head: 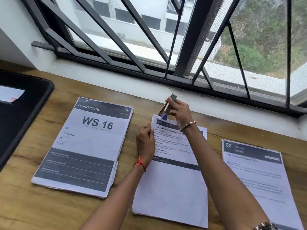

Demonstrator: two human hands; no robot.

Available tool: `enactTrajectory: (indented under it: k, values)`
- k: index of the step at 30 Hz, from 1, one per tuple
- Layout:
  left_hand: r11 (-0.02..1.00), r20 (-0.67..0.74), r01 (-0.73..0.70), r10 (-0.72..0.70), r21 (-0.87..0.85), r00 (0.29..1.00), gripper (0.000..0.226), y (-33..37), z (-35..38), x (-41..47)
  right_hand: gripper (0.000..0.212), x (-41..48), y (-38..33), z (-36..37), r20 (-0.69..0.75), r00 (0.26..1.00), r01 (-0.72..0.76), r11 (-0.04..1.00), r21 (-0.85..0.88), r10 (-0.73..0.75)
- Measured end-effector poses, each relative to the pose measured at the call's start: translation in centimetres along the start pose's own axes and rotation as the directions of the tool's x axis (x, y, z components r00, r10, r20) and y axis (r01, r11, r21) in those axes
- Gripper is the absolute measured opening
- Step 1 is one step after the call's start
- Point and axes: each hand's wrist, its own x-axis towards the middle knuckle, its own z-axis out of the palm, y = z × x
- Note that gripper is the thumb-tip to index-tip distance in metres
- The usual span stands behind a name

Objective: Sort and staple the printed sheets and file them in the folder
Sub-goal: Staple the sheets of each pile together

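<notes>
Three piles of printed sheets lie on the wooden desk [49, 209]. The left pile [86, 146] is headed "LIVING ROOM WS 16". The middle pile [171, 180] is headed "Tray Delivery of Beverages". The right pile [255, 176] is headed "85 KITCHEN". My left hand [146, 141] pinches the middle pile's left edge near the top corner, which is lifted. My right hand [178, 112] grips a small grey and blue stapler [167, 107], tilted, with its blue end at that top corner.
A black folder [33, 100] lies at the desk's left edge with a white slip [10, 95] on it. A white sill and a barred window [166, 47] run along the far side of the desk.
</notes>
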Motion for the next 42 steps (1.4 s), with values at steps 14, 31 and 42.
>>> enactTrajectory:
  k: [14,31,42]
  values:
    - [0.992,-0.039,-0.07,0.066,-0.106,0.997,0.026,-0.3,-0.2,-0.3,0.004,1.4,0.4,-0.8,0.036,0.999,0.032,0.985,-0.171,-0.026]
    - [0.987,-0.006,-0.062,0.062,-0.147,0.998,0.031,-0.6,-0.1,-0.1,0.043,2.1,1.0,-0.8,0.252,0.962,0.026,0.88,-0.475,0.108]
    - [0.968,0.253,0.179,-0.132,-0.174,0.959,0.034,0.0,-0.6,1.0,0.022,1.8,1.5,-0.1,0.263,0.963,0.078,0.866,-0.495,0.064]
